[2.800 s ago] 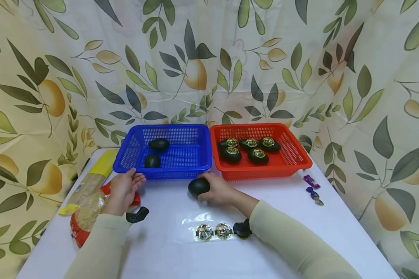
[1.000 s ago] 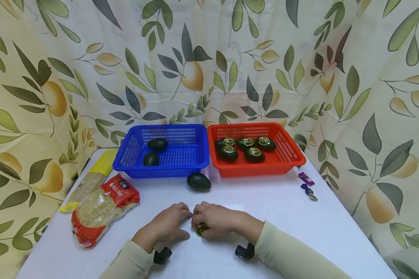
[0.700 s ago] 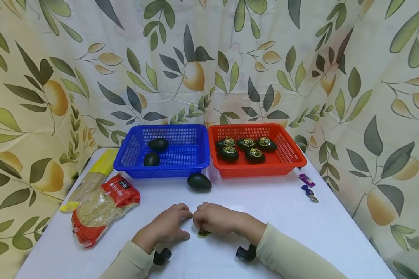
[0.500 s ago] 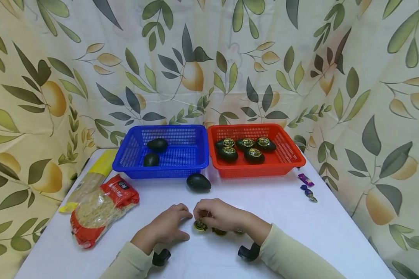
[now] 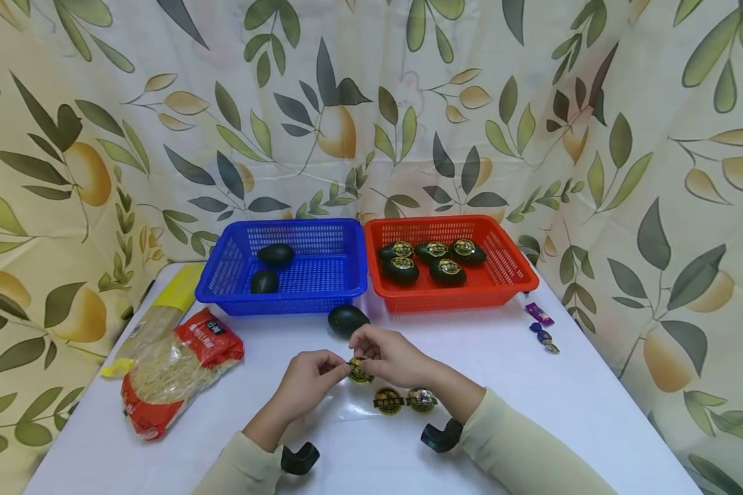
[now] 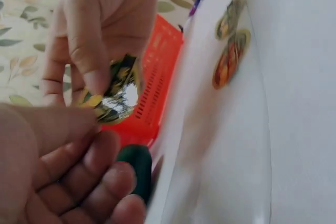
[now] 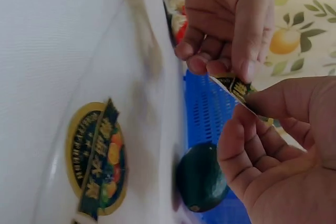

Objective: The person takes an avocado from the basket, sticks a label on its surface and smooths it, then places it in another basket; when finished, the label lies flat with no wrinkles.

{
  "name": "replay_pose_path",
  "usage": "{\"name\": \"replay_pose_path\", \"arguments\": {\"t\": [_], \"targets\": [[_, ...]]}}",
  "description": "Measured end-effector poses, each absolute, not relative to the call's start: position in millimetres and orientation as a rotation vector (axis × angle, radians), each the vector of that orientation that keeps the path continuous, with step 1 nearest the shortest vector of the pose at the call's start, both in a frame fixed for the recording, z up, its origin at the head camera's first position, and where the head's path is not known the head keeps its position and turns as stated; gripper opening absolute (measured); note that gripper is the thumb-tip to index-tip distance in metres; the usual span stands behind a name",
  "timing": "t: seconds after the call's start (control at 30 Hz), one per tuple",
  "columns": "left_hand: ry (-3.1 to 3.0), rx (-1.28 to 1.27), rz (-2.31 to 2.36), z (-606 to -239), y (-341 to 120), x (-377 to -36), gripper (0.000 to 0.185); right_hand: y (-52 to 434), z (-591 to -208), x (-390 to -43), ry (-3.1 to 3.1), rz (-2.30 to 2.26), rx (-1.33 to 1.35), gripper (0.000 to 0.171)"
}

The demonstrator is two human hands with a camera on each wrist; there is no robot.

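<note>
A round black-and-gold sticker [image 5: 360, 370] is off the table, between both hands. My left hand [image 5: 306, 385] pinches its left edge with thumb and forefinger. On the other side my right hand [image 5: 396, 357] pinches it too, and the right wrist view shows the sticker [image 7: 233, 86] bent and nearly edge-on. Below them a clear backing sheet [image 5: 347, 411] lies on the table with two more stickers [image 5: 389, 401] on it. Just beyond the right fingers rests a dark green avocado [image 5: 347, 321], with no sticker visible on it.
The blue basket [image 5: 285, 302] behind holds two plain avocados [image 5: 276, 255]. Beside it, a red basket [image 5: 458, 299] holds several stickered avocados [image 5: 448, 272]. Food packages [image 5: 173, 375] lie at left, two wrapped candies [image 5: 541, 326] at right. A patterned curtain surrounds the table.
The right hand has set the avocado down in front of the baskets. Both hands came to the sticker sheet; one sticker was peeled off and lifted toward the avocado, and the left hand now pinches it too.
</note>
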State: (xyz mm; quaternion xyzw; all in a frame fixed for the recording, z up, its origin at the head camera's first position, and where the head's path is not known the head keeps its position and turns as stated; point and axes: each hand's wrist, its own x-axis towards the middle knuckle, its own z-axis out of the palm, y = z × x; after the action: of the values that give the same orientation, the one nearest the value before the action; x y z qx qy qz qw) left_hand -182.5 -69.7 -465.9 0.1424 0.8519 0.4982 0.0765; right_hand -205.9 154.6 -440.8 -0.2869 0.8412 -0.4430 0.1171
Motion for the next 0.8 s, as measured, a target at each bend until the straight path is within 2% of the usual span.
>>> {"name": "replay_pose_path", "arguments": {"t": [0.17, 0.3, 0.57, 0.8], "targets": [[2.514, 0.146, 1.677, -460.3, -62.0, -193.5, 0.013, 155.4, -440.3, -213.2, 2.572, -1.399, -0.615, 0.029], [2.454, -0.029, 1.789, -454.3, -57.9, -208.4, 0.018, 156.4, -444.3, -222.2, 2.568, -1.499, -0.422, 0.022], [2.673, -0.087, 1.67, -453.8, -57.3, -249.2, 0.026, 138.1, -454.5, -254.9, 2.816, -1.411, -0.342, 0.023], [2.817, -0.13, 1.513, -465.3, -52.2, -260.1, 0.026, 126.6, -463.7, -264.2, 3.056, -1.146, -0.295, 0.025]]}}
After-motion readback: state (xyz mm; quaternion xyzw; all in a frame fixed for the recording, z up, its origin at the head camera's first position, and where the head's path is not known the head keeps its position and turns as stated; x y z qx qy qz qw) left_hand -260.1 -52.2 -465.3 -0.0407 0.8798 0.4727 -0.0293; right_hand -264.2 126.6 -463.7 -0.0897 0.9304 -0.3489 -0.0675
